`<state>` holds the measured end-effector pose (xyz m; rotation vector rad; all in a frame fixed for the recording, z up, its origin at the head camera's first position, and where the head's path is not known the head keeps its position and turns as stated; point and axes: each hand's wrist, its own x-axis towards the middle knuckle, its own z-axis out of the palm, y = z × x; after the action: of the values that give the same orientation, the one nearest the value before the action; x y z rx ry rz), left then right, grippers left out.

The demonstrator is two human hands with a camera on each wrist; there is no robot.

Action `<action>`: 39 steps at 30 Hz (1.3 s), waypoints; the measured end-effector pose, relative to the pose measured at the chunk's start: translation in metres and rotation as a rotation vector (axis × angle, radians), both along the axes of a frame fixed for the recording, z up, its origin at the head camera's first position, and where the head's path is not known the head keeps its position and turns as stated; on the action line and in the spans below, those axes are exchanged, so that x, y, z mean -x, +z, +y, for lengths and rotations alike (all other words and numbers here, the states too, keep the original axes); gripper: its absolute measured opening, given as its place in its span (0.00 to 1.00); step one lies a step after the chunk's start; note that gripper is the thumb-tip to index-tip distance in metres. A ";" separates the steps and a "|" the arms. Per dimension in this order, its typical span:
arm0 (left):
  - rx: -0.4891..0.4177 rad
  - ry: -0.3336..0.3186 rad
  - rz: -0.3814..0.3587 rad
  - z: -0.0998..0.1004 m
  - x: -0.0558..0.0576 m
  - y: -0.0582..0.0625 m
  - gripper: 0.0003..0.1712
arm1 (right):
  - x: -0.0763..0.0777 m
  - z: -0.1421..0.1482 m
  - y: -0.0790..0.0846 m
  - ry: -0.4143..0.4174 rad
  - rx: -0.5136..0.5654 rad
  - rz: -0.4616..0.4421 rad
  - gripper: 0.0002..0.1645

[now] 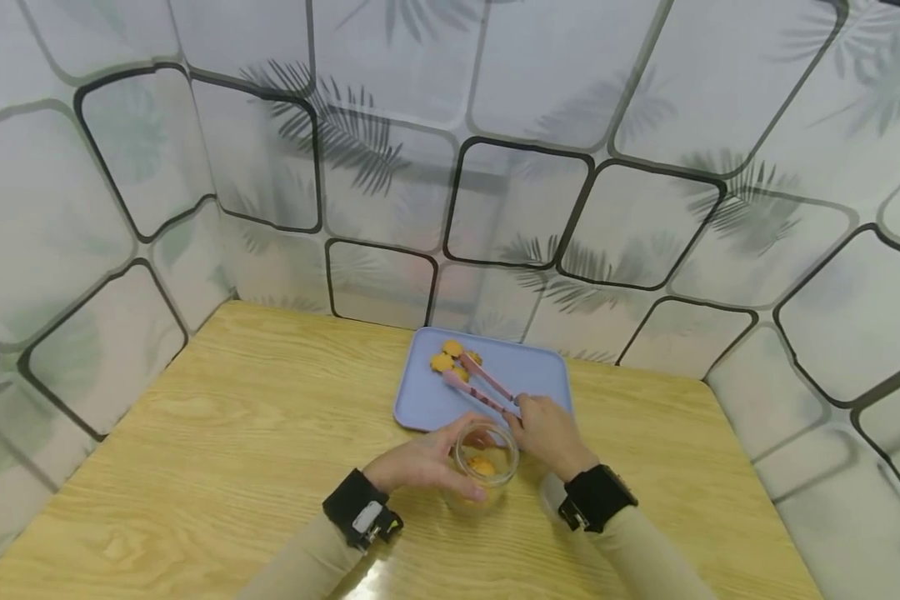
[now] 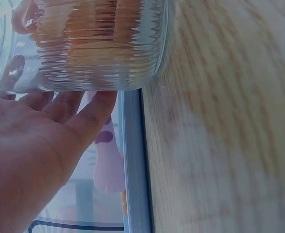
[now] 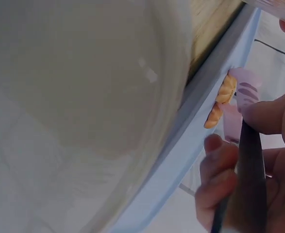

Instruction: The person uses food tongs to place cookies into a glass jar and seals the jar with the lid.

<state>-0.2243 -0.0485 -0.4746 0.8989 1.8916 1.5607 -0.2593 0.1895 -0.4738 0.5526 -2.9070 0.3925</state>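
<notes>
My left hand (image 1: 420, 461) grips a clear ribbed glass jar (image 2: 98, 63), thumb on the near side and fingers round the far side. The jar stands on the table with its mouth uncovered. Orange-yellow cookies (image 1: 482, 467) lie inside it. With my right hand (image 1: 553, 432) I hold pink tongs (image 1: 482, 397), whose paw-shaped tips are spread apart. Those tips reach over several scalloped cookies (image 1: 442, 362) on a blue tray (image 1: 528, 362). In the right wrist view, two cookies (image 3: 226, 89) show beside the tips; whether they touch cannot be told.
A pale round object (image 3: 84, 97) fills much of the right wrist view; it appears beneath my right wrist as a whitish shape (image 1: 552, 493). The wooden table (image 1: 232, 433) ends at patterned curtains (image 1: 390, 200) behind and at both sides. The tray's far edge lies close to the back curtain.
</notes>
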 end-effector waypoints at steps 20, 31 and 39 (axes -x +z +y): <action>0.008 -0.005 -0.037 0.002 0.001 0.000 0.51 | -0.030 0.023 0.019 0.070 0.087 0.023 0.17; 0.065 0.027 -0.024 0.002 -0.003 0.000 0.59 | -0.125 0.060 0.057 0.132 0.411 0.056 0.08; 0.083 0.043 -0.063 -0.001 -0.001 0.000 0.55 | -0.157 0.069 0.055 0.233 0.375 0.122 0.16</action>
<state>-0.2229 -0.0498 -0.4751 0.7691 1.9272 1.5059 -0.1024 0.2584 -0.4187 0.8173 -2.5658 0.8767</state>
